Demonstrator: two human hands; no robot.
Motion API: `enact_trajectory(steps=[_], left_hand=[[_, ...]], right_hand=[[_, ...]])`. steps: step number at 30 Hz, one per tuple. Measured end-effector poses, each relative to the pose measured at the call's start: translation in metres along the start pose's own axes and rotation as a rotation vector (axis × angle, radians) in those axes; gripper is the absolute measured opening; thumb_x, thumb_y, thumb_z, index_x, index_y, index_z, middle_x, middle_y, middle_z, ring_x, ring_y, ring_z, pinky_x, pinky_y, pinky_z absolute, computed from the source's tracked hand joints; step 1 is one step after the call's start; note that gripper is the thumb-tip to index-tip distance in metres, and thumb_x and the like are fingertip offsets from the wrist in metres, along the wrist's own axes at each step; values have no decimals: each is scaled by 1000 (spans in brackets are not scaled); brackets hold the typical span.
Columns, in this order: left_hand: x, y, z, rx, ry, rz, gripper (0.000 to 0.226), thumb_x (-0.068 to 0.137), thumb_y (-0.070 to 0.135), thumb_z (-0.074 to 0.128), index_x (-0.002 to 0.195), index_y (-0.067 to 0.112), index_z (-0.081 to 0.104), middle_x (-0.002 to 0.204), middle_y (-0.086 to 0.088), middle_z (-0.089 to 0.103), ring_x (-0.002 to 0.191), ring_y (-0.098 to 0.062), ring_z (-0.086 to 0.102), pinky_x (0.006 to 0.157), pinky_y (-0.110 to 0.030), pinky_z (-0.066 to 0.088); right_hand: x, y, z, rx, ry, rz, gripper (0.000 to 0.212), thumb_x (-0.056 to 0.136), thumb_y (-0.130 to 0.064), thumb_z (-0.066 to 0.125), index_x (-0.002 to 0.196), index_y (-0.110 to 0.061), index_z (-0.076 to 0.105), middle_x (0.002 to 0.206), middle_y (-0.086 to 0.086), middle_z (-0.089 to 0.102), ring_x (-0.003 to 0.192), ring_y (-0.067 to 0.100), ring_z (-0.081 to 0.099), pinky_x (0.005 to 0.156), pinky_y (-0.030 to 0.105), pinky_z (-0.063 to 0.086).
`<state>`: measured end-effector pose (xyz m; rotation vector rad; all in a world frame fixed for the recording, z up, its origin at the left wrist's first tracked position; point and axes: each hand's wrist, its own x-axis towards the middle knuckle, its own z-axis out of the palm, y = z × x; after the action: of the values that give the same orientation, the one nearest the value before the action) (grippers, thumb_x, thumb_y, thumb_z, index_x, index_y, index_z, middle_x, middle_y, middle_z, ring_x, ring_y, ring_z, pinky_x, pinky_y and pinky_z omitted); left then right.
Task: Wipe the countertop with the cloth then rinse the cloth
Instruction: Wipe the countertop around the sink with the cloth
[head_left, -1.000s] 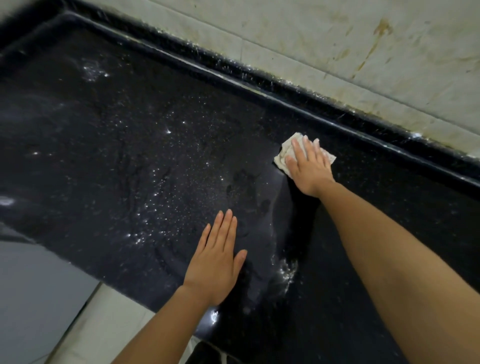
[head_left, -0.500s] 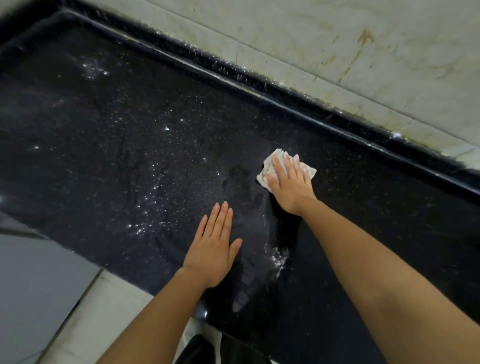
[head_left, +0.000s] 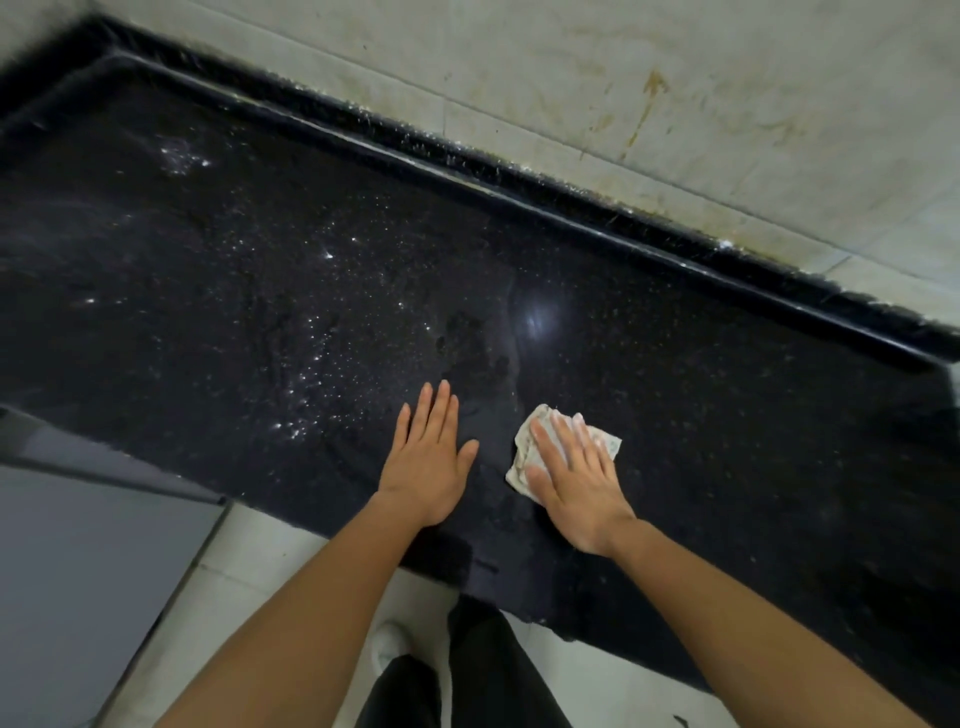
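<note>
The right hand (head_left: 576, 483), fingers (head_left: 556, 441) straight and flat, is pressing the cloth (head_left: 523, 457) near the worktop's (head_left: 260, 312) front edge, probably risking dragging wet grit onto the floor (head_left: 270, 571).

The right hand (head_left: 576, 478) lies on the cloth (head_left: 524, 457), left hand (head_left: 426, 462) beside.

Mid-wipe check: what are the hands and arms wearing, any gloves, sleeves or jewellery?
Both are bare. The left hand and right hand wear no gloves, and no ring, watch or bracelet shows. The left forearm and right forearm are uncovered up to the frame edge, no sleeve in view.
</note>
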<state>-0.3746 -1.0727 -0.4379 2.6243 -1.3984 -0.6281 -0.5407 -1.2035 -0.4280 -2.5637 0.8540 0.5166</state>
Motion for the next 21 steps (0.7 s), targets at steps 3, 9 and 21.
enact_trajectory(steps=[3,9,21], left_hand=[[-32,-14,12,-20,67,-7,75,84,55,-16,147,13,-15,154,0,-26,139,-14,-29,112,-34,-19],[-79,-50,30,-108,189,-159,74,90,56,-5,146,9,-12,155,-1,-18,141,-11,-22,114,-31,-16],[-91,-68,27,-127,146,-263,69,98,45,14,147,4,-14,151,-5,-28,135,-12,-30,115,-33,-15]], right_hand=[[-17,-19,16,15,12,12,59,99,-53,7,150,-35,-16,157,-9,-28,140,13,-34,109,30,-25],[-27,-76,46,-8,17,-59,75,82,-64,-18,149,-31,-19,146,-8,-36,136,15,-37,114,38,-21],[-37,-67,41,-161,13,-232,72,84,-60,-11,151,-32,-15,157,-9,-24,143,16,-28,116,35,-16]])
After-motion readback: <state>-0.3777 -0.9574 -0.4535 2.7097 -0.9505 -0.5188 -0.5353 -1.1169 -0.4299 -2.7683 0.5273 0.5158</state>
